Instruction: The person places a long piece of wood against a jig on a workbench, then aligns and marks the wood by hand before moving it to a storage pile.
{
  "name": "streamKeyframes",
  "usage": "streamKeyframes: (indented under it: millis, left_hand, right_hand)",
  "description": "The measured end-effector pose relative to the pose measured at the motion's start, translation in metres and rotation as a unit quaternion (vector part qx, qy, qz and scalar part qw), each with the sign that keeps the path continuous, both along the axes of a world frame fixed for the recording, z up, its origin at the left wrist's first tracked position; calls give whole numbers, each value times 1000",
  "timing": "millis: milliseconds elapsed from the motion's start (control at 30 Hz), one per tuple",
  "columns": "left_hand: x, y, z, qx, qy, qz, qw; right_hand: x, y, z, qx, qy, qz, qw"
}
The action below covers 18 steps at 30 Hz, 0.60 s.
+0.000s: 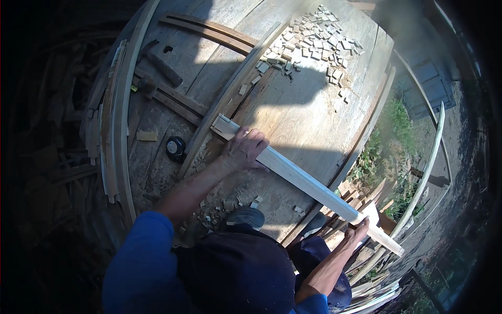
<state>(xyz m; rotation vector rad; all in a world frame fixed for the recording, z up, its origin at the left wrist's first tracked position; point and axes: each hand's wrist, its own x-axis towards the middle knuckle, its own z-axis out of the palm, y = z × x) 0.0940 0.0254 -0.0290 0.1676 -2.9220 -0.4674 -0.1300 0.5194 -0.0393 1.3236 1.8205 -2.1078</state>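
Observation:
A long pale wooden strip point(306, 180) lies slantwise before me, from the bench's middle out past its right edge. My left hand point(247, 150) is closed over it near its far left end, fingers wrapped over the top. That end point(225, 124), with a narrow slot or groove, rests close to a long wooden beam point(238, 86). Nearer the strip's other end, my right hand point(358, 233) grips it from the near side, with part of the fingers hidden. Just beyond this hand a small pale flat piece point(371, 212) shows; whether it touches the strip I cannot tell.
Small cut wood blocks point(324, 44) lie scattered at the back. A hammer point(163, 65), a black round tape measure point(175, 146) and a small wood block point(147, 136) sit left of the beam. Long boards point(123, 115) line the left edge; loose strips point(374, 293) lie low at right.

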Motion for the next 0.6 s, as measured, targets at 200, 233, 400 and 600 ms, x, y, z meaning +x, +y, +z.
streamKeyframes:
  millis: [200,233,400,600]
  left_hand:
    - [-13,-12,1,39,16,-7,999]
    - [-14,-13,2,36,4,-9,999]
    - [-25,-14,11,15,-52,-8,998]
    - [-35,-19,8,25,-36,-1,999]
  right_hand:
    - [-8,-7,0,-24,-13,19,999]
    - [-9,-13,5,-20,-13,18,1000]
    - [-14,-17,8,-54,15,22,998]
    - [-21,-30,10,-56,14,41,998]
